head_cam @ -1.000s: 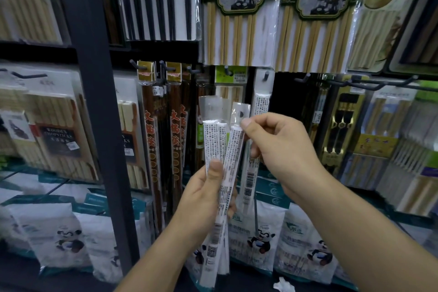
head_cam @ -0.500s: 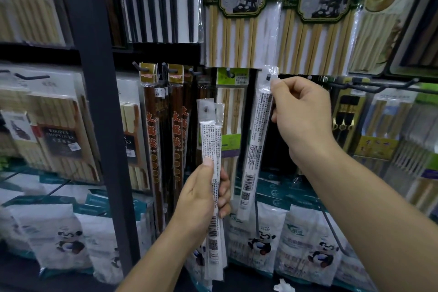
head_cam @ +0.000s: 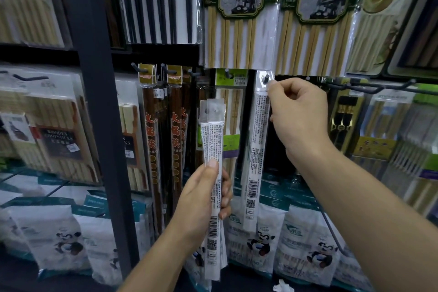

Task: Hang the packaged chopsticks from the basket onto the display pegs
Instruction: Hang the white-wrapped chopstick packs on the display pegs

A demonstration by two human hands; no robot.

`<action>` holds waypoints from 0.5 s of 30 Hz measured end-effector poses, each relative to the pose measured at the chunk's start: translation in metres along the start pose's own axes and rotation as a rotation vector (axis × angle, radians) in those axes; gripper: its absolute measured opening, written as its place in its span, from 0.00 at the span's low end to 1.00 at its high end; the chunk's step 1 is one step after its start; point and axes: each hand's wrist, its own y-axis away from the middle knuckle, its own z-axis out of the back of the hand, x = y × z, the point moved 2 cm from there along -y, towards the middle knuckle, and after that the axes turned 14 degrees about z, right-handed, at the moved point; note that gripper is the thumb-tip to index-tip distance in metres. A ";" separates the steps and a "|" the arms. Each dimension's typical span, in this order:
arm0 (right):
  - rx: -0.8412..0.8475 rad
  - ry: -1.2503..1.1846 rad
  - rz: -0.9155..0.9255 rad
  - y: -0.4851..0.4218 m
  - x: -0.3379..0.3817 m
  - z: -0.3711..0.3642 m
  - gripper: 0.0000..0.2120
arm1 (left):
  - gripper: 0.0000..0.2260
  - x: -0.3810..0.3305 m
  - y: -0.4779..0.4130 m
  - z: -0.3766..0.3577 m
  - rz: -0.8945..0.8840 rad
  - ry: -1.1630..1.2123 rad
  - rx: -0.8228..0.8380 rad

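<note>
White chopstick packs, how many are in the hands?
3. Two packs overlap in the left hand; one pack is at a peg, its top pinched by the right hand. Others may hide behind them.

a shop, its wall of pegs (head_cam: 355, 87) dense with retail-packed chopsticks (head_cam: 239, 38)

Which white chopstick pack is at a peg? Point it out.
The single pack the right hand pinches by its top, hang hole over the black peg tip. The other two sit lower in the left hand.
</note>
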 end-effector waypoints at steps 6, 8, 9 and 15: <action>-0.018 0.076 0.022 0.006 -0.009 0.004 0.13 | 0.19 0.000 0.001 0.002 -0.019 -0.055 -0.013; -0.025 0.072 0.017 0.013 -0.008 0.006 0.12 | 0.18 0.000 0.001 0.002 -0.034 -0.069 -0.010; -0.005 0.054 0.022 0.019 -0.006 0.005 0.13 | 0.17 0.000 0.001 0.001 -0.039 -0.065 -0.007; 0.231 -0.035 0.052 0.050 0.007 -0.008 0.12 | 0.12 0.001 0.001 -0.001 -0.037 0.010 0.062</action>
